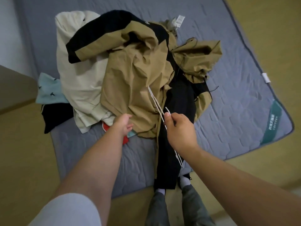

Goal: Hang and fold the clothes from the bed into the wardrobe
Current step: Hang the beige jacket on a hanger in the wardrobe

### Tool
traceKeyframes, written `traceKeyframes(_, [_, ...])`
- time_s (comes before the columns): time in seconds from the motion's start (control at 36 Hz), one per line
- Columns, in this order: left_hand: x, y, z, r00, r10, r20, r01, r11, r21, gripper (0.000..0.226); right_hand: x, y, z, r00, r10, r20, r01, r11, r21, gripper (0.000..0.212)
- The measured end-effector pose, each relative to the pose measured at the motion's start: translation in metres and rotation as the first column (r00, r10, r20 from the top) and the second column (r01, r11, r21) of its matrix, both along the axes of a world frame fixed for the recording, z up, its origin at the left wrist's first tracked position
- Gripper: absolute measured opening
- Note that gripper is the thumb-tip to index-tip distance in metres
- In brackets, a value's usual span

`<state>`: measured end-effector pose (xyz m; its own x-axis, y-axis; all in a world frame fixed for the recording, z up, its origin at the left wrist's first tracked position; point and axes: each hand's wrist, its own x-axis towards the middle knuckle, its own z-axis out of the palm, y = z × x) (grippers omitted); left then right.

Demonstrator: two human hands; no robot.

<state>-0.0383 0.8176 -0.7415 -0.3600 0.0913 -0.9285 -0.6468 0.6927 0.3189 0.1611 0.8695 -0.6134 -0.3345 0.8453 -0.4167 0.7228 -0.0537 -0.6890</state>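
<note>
Grey mattress (236, 119), clothes piled on it. Jacket (133, 75) tops the pile, cream top (81, 79) just left of it. R hand (179, 128) pinches 1 thin hanger (157, 107) over jacket's near edge. L hand (123, 124) fingers loose, near straight, touching jacket's hem. Jacket prob. light, floppy, slick shell: grab at collar/shoulders, not hem.

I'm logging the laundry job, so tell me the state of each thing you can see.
Tan jacket, crumpled atop the pile, unhung.
White hanger, pinched in the right hand, tip at the jacket.
Cream garment, crumpled, partly under the jacket.
Black garment, draped over the mattress edge.
Light blue garment, unfolded at the mattress edge.
Left hand, at the jacket's hem, grip unclear.
</note>
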Motion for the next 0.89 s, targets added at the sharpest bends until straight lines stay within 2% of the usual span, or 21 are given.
traceKeyframes(0.19, [0.012, 0.001, -0.084, 0.985, 0.122, 0.118, -0.121, 0.993, -0.018, 0.044, -0.012, 0.017, -0.063, 0.990, -0.144, 0.000, 0.143, 0.985, -0.097, 0.043])
traceKeyframes(0.28, [0.014, 0.000, -0.110, 0.973, 0.189, 0.133, -0.191, 0.981, 0.007, 0.036, -0.012, 0.020, -0.083, 0.982, -0.186, 0.022, 0.187, 0.976, -0.116, 0.046])
traceKeyframes(0.36, [0.017, -0.002, -0.126, 0.942, 0.255, 0.218, -0.276, 0.958, 0.072, 0.026, -0.011, 0.022, -0.097, 0.971, -0.239, 0.030, 0.241, 0.963, -0.117, 0.045])
traceKeyframes(0.42, [0.021, -0.004, -0.130, 0.939, 0.218, 0.268, -0.248, 0.965, 0.085, 0.006, -0.008, 0.022, -0.103, 0.962, -0.271, 0.032, 0.273, 0.958, -0.092, 0.045])
traceKeyframes(0.47, [0.030, -0.003, -0.128, 0.954, 0.141, 0.266, -0.168, 0.982, 0.082, 0.015, -0.005, 0.021, -0.105, 0.955, -0.295, 0.035, 0.296, 0.953, -0.068, 0.045])
traceKeyframes(0.56, [0.049, 0.005, -0.104, 0.982, -0.090, 0.166, 0.071, 0.990, 0.118, 0.018, 0.001, 0.019, -0.098, 0.946, -0.322, 0.045, 0.324, 0.945, -0.053, 0.044])
traceKeyframes(0.64, [0.064, 0.006, -0.068, 0.956, -0.272, -0.112, 0.287, 0.946, 0.149, 0.022, 0.007, 0.017, -0.078, 0.941, -0.331, 0.069, 0.335, 0.941, -0.045, 0.042])
traceKeyframes(0.72, [0.067, -0.006, -0.021, 0.935, -0.221, -0.277, 0.288, 0.930, 0.228, 0.019, 0.015, 0.014, -0.049, 0.934, -0.351, 0.062, 0.354, 0.934, -0.054, 0.034])
traceKeyframes(0.81, [0.065, -0.020, 0.038, 0.929, -0.123, -0.350, 0.238, 0.921, 0.309, 0.028, 0.027, 0.011, -0.017, 0.934, -0.354, 0.057, 0.357, 0.930, -0.083, 0.022])
traceKeyframes(0.89, [0.065, -0.026, 0.100, 0.915, -0.069, -0.397, 0.233, 0.894, 0.383, 0.041, 0.037, 0.007, 0.014, 0.957, -0.285, 0.058, 0.290, 0.947, -0.139, 0.026])
